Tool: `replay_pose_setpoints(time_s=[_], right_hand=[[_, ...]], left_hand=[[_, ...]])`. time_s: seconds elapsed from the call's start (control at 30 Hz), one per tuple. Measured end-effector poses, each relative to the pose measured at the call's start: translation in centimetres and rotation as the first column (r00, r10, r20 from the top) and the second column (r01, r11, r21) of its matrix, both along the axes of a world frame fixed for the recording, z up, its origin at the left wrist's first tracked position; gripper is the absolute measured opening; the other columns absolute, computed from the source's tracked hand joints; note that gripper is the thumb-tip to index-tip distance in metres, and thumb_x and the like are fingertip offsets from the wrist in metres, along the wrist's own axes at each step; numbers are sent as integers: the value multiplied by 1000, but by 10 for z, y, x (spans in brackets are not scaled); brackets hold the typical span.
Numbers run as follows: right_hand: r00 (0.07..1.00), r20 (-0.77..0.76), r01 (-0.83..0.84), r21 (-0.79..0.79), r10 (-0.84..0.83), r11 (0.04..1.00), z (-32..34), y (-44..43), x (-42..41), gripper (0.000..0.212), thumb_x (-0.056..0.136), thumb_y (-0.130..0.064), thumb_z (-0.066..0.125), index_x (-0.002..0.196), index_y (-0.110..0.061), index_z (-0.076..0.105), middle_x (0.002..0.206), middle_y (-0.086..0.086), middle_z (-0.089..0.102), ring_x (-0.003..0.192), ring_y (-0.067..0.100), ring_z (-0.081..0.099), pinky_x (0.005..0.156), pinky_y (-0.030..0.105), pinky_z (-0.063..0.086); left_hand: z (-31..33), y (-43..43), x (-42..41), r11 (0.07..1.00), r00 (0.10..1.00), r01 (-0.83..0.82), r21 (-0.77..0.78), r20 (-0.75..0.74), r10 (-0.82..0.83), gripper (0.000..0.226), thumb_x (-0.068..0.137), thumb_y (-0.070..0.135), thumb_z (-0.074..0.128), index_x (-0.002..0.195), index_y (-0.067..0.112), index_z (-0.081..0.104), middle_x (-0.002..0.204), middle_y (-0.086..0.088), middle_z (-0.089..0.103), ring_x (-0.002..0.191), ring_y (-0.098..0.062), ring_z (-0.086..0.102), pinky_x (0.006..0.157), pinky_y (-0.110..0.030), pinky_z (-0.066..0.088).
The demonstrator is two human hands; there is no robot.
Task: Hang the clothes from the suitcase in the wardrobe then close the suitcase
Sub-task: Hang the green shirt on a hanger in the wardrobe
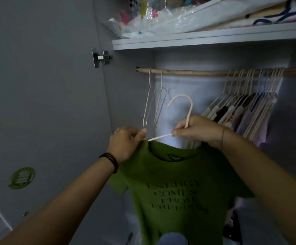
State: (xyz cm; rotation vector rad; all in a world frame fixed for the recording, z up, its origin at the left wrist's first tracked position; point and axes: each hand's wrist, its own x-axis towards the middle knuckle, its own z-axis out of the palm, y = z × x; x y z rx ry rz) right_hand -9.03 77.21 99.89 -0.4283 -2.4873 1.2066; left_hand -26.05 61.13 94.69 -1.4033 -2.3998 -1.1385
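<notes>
- Two bare hands hold a green T-shirt (175, 174) up in front of the open wardrobe, below the wooden rail (188, 72) and not yet on it.
- The right hand (196, 130) has its grip clamped on the neck of a pale pink hanger (188, 106); the hook rises free above the fist, while the hanger's right arm is hidden behind the hand and the collar.
- The left hand (126, 141) pinches the shirt's left shoulder where the hanger's left arm enters the neckline; only a short length of that arm shows between the hands.
- Dark print on the shirt's chest is blurred; it seems to read "ENERGY COMES FROM FREEDOM", though the letters are hard to make out.
- The shirt's hem is cut off by the bottom edge, and a pale blue shape there is too blurred to identify.
- Two empty hangers (154, 106) hang at the rail's left end, near the raised hook.
- A packed row of hung clothes (241, 114) fills the rail's right side, partly hidden behind the right forearm.
- Plastic-wrapped bedding (161, 20) on the upper shelf (196, 39) is cropped by the top edge.
- The suitcase is out of view.
- A round green sticker (22, 178) on the door (42, 94) is illegible.
</notes>
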Motion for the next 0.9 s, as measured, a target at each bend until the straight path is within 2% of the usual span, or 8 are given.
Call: replay_pose_setpoints(time_s=[0.07,0.2,0.37,0.53,0.6,0.7,0.8,0.9], right_hand=[[1000,-4,3,-46,-4,999,10,5,1,12,84,-10,67,73,-11,67,48,-2,47,44,8,38,41,15,31],[998,-1,-58,-60,58,997,15,11,9,7,87,-15,64,82,-10,68,53,-2,55,46,8,45,45,18,36],[999,-48,-6,136,13,991,-13,39,34,31,81,-44,59,97,-19,69,94,1,70,88,6,65,77,21,49],[997,-26,73,67,-71,995,-45,55,56,64,74,-73,51,88,-14,73,90,8,73,87,16,68,80,28,51],[994,-73,83,87,-76,993,-51,57,59,53,79,-63,56,83,-14,74,84,10,72,83,20,68,74,32,52],[974,-204,105,11,-101,994,-58,59,60,11,85,-16,63,83,-11,73,81,-4,74,77,4,67,71,17,52],[920,-339,180,-78,-196,981,-65,61,61,11,81,3,65,81,-7,70,71,-13,72,69,-3,64,66,9,50],[905,-364,222,-36,-220,974,-63,62,69,19,78,-1,68,69,-17,71,70,-12,70,68,-2,63,65,7,47]], left_hand=[[-7,-6,-9,996,994,85,-33,65,-83,53,85,70,40,62,27,60,68,12,53,71,-13,53,73,-32,41],[-14,-13,-7,935,901,340,103,248,-355,31,88,39,55,59,27,56,57,12,50,55,-4,46,57,-21,38],[-12,-22,-22,934,912,264,242,253,-323,26,88,24,59,65,34,68,61,15,64,58,2,58,59,-11,43],[-8,-32,-45,954,948,140,266,244,-207,13,88,18,63,79,16,73,73,10,73,67,0,64,66,-15,50],[-6,-36,-51,957,955,120,264,234,-185,11,87,18,64,80,18,73,73,14,72,67,3,63,66,-12,50],[-4,-39,-57,957,960,123,263,212,-181,10,85,19,64,79,21,72,73,18,72,68,7,63,65,-9,48],[-3,-42,-59,951,965,115,288,195,-176,11,85,16,64,80,23,71,72,23,71,68,10,62,63,-5,45],[-5,-45,-63,942,964,88,324,210,-163,11,85,15,65,81,23,72,74,25,70,71,11,63,65,-4,45]])
